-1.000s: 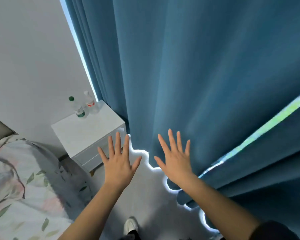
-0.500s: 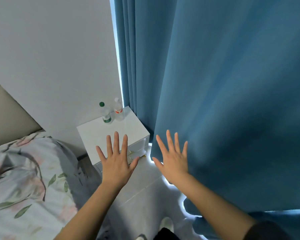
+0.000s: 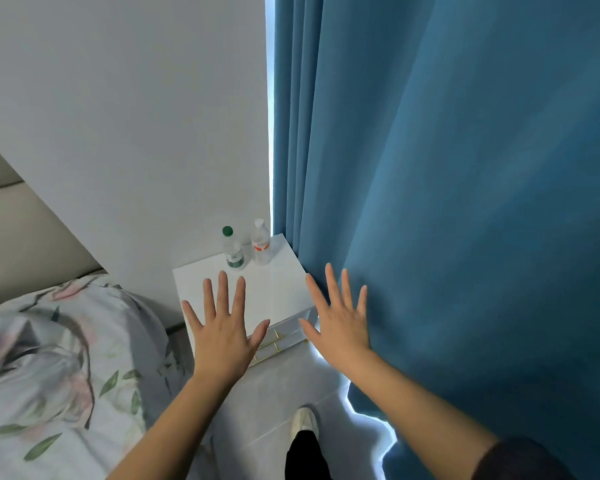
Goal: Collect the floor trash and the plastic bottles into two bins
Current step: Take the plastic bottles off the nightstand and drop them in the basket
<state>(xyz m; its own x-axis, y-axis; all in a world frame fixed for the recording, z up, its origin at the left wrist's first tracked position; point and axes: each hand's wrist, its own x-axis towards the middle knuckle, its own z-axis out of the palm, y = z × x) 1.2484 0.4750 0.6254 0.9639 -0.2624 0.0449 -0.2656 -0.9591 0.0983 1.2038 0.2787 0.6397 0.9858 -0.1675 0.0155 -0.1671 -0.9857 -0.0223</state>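
Closer now: glossy nightstand (image 3: 281,284) bearing green-capped bottle (image 3: 233,251) and white-capped bottle (image 3: 261,246).

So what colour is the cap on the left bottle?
Green, seen in the head view: the left bottle has a green cap.

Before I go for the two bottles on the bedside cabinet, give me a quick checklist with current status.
1. Hands free: left hand and right hand are spread, holding nothing: ok.
2. Bottles upright and capped: green-capped clear plastic bottle and white-capped, red-labelled clear plastic bottle stand side by side at the back of the white bedside cabinet: ok.
3. Cabinet top between hands and bottles bare: ok.
4. White-capped bottle clear of the blue curtain: cannot tell.
5. Reach to the bins: none in view: cannot tell.
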